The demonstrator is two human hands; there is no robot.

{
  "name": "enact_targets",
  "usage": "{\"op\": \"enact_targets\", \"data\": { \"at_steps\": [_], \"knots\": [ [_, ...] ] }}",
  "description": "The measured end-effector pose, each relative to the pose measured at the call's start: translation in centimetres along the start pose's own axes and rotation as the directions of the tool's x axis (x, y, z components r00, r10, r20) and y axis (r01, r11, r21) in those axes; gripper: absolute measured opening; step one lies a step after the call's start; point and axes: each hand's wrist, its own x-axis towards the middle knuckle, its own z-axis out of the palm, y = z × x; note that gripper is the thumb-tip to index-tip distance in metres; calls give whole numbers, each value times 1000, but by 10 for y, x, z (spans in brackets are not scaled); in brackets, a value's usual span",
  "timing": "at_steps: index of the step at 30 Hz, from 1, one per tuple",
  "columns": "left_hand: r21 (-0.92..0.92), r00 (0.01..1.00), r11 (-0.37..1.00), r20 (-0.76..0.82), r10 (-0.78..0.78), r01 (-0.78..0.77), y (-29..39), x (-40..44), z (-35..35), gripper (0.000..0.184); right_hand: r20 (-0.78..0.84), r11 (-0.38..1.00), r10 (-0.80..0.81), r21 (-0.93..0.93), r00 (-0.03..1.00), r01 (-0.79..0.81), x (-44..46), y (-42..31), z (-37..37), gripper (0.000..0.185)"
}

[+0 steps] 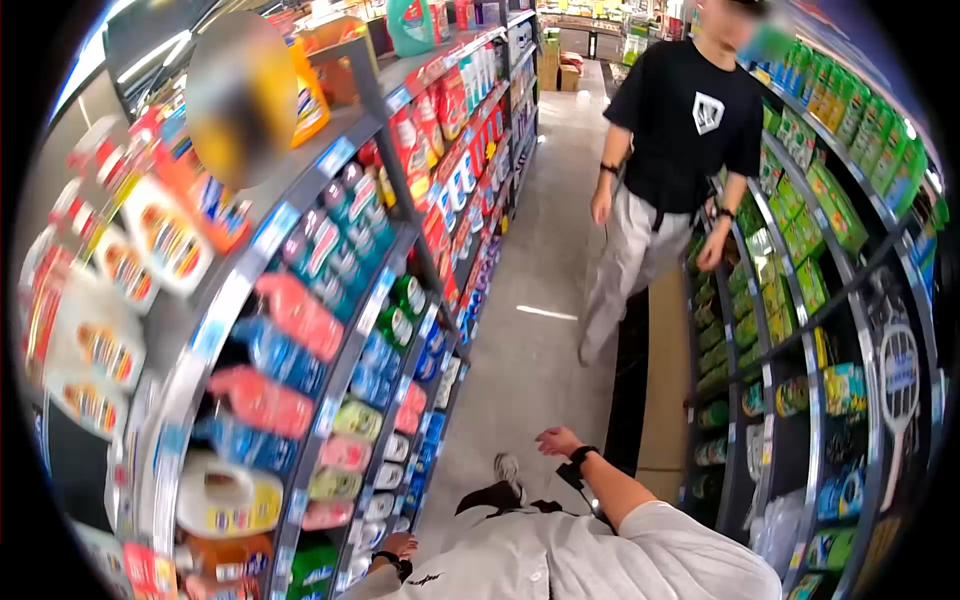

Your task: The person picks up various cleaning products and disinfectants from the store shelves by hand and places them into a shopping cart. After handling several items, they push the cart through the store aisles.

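Observation:
My right hand [557,441] is held out over the aisle floor, a black band on its wrist. Its fingers are spread a little and nothing is in them. Low by the left shelves is my left hand [402,545], also with a dark wristband. It is small in view and its fingers do not show clearly. Nearest to it are packs and bottles on the lower shelves, such as the green bottle [313,565]. Pink bottles [300,315] and blue bottles [275,350] lie in rows higher on that left shelf unit [225,300].
Along the aisle floor [500,370], a person [680,120] in a black T-shirt walks on the right. Shelves on the right hold green packs [835,210] and a hanging white racket [898,380]. White jugs [165,230] stand at the upper left.

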Motion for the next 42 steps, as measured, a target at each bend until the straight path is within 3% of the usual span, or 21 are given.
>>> {"op": "enact_targets", "data": {
  "at_steps": [1,2,3,4,5,6,7,8,9,11,14,18,22,24,28,32,38,39,40,41,42],
  "knots": [
    [300,955,953,-291,57,35,20,12,14,36,8,992,-55,-116,998,55,24,-25,-9,31],
    [533,969,834,-97,225,-141,42,20,25,33,15,993,-31,-114,999,32,45,-48,-19,31],
    [805,981,590,-55,185,-66,59,39,28,30,41,997,-3,-80,999,6,69,-77,-31,30],
    [966,989,257,-13,145,-25,78,59,33,27,61,999,4,-45,998,-1,95,-106,-45,30],
    [940,972,-245,-230,52,236,102,93,39,22,59,999,-15,-37,998,17,118,-134,-61,30],
    [752,920,-627,365,143,-201,126,99,47,18,75,999,-7,-53,997,11,142,-160,-75,30],
    [894,883,-415,325,337,-170,140,120,49,17,91,998,8,-70,996,-2,168,-181,-89,29],
    [998,961,47,-61,269,50,169,141,57,17,127,996,38,-80,991,-28,212,-187,-105,30],
    [939,939,273,-272,210,211,202,166,64,18,122,997,37,-73,992,-28,259,-192,-125,30],
    [852,894,421,-413,175,311,277,219,84,18,214,988,147,-85,966,-132,331,-202,-158,23],
    [852,876,399,-441,196,339,426,291,112,18,108,925,214,-342,971,-166,411,-235,-215,21],
    [824,844,430,-490,218,368,616,358,148,18,115,886,243,-430,963,-173,495,-278,-299,21],
    [794,827,461,-527,196,397,756,433,166,18,-10,810,59,-584,998,-54,624,-311,-376,22],
    [794,825,428,-539,171,431,807,480,167,19,88,979,132,-166,987,-116,546,-438,-453,27],
    [861,859,164,-501,105,482,895,569,162,19,-150,999,42,33,988,-38,645,-413,-597,25],
    [920,923,-98,-383,-15,380,970,682,184,19,-382,984,181,74,906,-165,624,-390,-734,21],
    [955,989,-293,-87,-121,49,1066,911,289,20,-230,865,458,340,859,-370,593,-340,-878,16],
    [937,993,-348,-15,-115,-26,1089,947,300,20,-229,601,622,753,749,-269,597,-339,-889,16],
    [931,995,-360,25,-102,-60,1113,979,316,20,-183,590,568,770,802,-243,612,-246,-919,35],
    [972,996,-234,-24,-82,4,1140,1010,327,20,34,375,672,846,739,-380,620,-280,-941,20],
    [884,947,340,-291,-132,320,1168,1040,335,22,-87,412,715,854,694,-317,624,-287,-954,20]
  ]
}}
